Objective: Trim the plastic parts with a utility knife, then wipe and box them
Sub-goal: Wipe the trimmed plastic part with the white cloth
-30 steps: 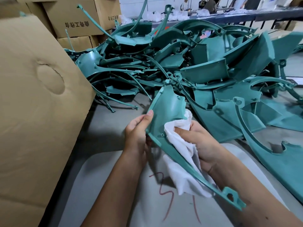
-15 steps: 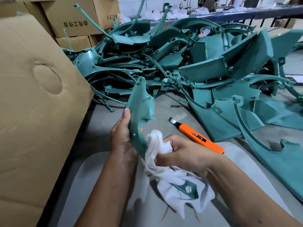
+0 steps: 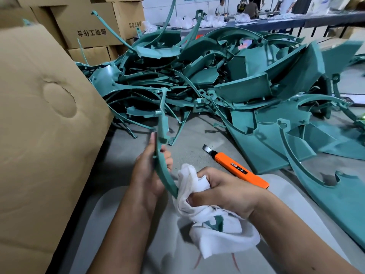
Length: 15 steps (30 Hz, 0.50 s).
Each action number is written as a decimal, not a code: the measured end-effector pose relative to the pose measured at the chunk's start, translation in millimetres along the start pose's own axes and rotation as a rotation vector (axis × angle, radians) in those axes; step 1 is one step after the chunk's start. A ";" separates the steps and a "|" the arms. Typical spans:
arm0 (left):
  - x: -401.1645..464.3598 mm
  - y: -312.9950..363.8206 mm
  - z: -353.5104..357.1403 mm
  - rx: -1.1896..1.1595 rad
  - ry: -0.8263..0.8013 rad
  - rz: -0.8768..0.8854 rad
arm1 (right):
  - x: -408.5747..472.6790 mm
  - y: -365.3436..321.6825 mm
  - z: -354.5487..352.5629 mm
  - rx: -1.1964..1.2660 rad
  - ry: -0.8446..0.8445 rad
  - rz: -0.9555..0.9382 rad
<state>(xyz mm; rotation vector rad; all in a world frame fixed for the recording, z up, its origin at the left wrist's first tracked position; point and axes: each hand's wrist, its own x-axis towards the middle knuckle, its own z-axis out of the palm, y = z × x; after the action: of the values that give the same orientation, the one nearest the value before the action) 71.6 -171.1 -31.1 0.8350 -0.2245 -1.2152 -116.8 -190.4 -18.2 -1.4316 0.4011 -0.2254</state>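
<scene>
I see my left hand (image 3: 151, 171) with its grip clamped on a teal plastic part (image 3: 162, 155), a thin curved strip seen edge-on, held upright above the desk (image 3: 189, 153). Its lower end runs into the white cloth (image 3: 217, 224) that my right hand (image 3: 227, 191) has its grip bunched around. The orange utility knife (image 3: 237, 168) lies on the desk just behind that hand. A heap of teal parts (image 3: 227, 80) sits beyond, a cardboard box (image 3: 43, 125) at left.

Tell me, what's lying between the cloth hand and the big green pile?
The orange knife, flat on the table, blade out, beyond the right hand and before the pile; head view.
</scene>
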 end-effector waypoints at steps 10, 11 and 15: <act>-15.2 -38.0 29.9 0.317 0.085 0.178 | 16.8 8.9 -1.0 0.205 0.400 -0.095; -15.5 -39.5 31.2 0.305 0.079 0.160 | 17.8 8.6 -0.1 0.221 0.433 -0.105; -16.9 -44.7 32.4 0.275 0.099 0.123 | 20.6 8.2 -0.7 0.335 0.509 -0.143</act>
<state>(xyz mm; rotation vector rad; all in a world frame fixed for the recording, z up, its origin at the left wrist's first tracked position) 14.0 -175.0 -34.1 1.1010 -0.3622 -1.0380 -99.0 -197.9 -29.1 -1.0611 0.6413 -0.7466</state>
